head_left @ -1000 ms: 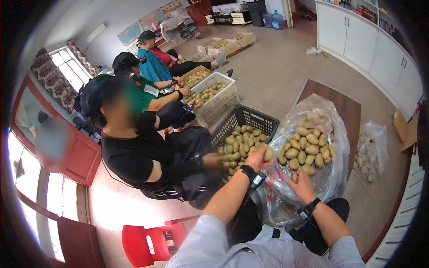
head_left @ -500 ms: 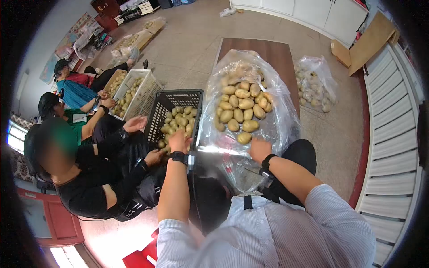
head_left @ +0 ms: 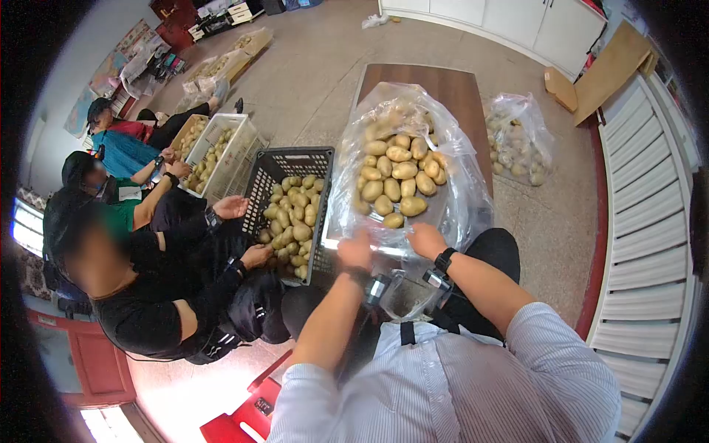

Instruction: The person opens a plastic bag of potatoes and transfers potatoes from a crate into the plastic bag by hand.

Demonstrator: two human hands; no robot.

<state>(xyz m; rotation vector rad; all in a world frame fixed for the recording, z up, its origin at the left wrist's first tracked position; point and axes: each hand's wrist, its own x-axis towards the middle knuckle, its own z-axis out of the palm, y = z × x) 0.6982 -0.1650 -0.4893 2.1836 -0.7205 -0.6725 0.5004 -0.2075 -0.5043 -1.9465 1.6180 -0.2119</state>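
A large clear plastic bag lies on the brown table, with a heap of potatoes showing through its wide mouth. At the bag's near edge my right hand is closed, its fingers curled against the plastic. My left hand is at the near left of the bag, smeared by motion, so its fingers cannot be read. One potato lies at the front of the heap, between and just beyond my hands. Left of the table stands a black crate holding many potatoes.
A person in black sits left of the crate, both hands near it. Two more people sit beyond, by a white crate. Another bag of potatoes stands on the floor to the right. A red stool is at lower left.
My left hand has moved right, from over the black crate to the bag's near edge. My right hand has shifted slightly. The front potato lies a little farther back and left.
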